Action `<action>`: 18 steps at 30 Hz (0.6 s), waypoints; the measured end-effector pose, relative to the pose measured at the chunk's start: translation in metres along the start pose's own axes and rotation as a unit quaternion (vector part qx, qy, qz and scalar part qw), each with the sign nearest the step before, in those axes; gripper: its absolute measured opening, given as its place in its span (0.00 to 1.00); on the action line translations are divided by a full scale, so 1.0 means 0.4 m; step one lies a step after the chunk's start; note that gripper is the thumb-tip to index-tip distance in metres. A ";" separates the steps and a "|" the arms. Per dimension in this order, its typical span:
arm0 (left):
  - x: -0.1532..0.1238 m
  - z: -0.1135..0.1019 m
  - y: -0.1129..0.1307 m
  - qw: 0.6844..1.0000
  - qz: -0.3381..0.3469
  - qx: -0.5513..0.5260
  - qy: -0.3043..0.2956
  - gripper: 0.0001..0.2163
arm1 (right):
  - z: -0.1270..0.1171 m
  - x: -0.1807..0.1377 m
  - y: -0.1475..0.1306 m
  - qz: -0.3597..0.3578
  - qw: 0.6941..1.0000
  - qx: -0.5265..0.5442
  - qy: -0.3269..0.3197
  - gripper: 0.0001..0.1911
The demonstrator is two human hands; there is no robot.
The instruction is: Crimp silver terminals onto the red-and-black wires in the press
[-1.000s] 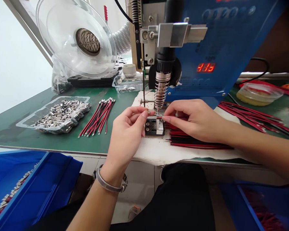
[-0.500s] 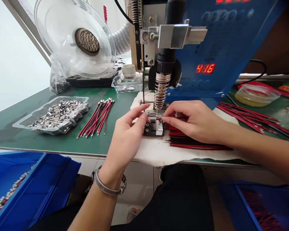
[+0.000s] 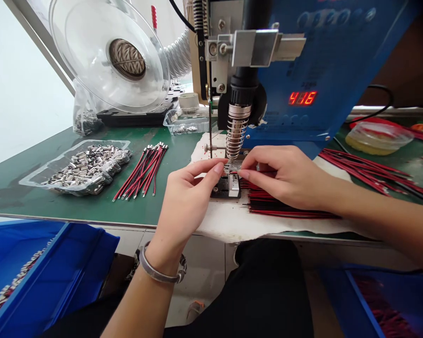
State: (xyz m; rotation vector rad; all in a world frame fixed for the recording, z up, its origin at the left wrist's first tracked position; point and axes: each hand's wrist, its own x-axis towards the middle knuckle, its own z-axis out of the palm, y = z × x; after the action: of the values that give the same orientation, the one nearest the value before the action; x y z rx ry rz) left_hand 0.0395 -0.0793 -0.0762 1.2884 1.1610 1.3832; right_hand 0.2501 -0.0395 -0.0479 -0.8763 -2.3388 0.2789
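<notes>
Under the spring-wrapped soldering iron [image 3: 235, 134], my right hand [image 3: 285, 176] pinches a thin red and black wire, its end at the small jig [image 3: 234, 186]. Most of that wire is hidden behind my fingers. My left hand [image 3: 188, 195] comes in from the other side, thumb and forefinger brought together at the jig just below the iron's tip. Whatever lies between those fingertips is too small to make out. Beneath my right hand, a pile of red and black wires [image 3: 289, 209] rests on a white cloth [image 3: 229, 220].
On the left stand a clear tray of metal connectors [image 3: 88, 171] and a bundle of wires with connectors [image 3: 141, 171]. Behind them is a clear fume hood [image 3: 91, 51]. A blue machine [image 3: 324, 70] rises at the back. Blue bins [image 3: 56, 277] sit below the table edge.
My left hand has moved slightly right to the jig, and its thumb and forefinger have come closer together. My right hand keeps its pinch in nearly the same place.
</notes>
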 end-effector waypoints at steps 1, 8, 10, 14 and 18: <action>0.000 0.000 0.001 1.000 0.000 0.002 0.002 0.12 | 0.000 0.000 0.000 0.001 1.000 -0.002 0.000 0.10; 0.001 0.004 0.009 1.000 0.009 0.010 0.007 0.12 | 0.000 -0.001 0.001 -0.004 1.000 -0.009 0.000 0.10; 0.000 0.006 0.010 1.000 0.012 0.016 0.009 0.11 | 0.000 -0.002 0.001 -0.004 1.000 -0.012 -0.003 0.10; -0.001 0.011 0.012 1.000 0.009 0.010 0.015 0.11 | 0.001 -0.002 0.002 -0.008 1.000 -0.012 0.003 0.10; 0.000 0.013 0.014 1.000 0.010 0.011 0.016 0.12 | 0.002 -0.002 0.002 -0.009 1.000 -0.009 -0.003 0.10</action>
State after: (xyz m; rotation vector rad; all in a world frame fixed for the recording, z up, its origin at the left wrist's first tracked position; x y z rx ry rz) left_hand 0.0445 -0.0800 -0.0706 1.3006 1.1920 1.4138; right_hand 0.2507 -0.0394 -0.0491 -0.8636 -2.3577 0.2535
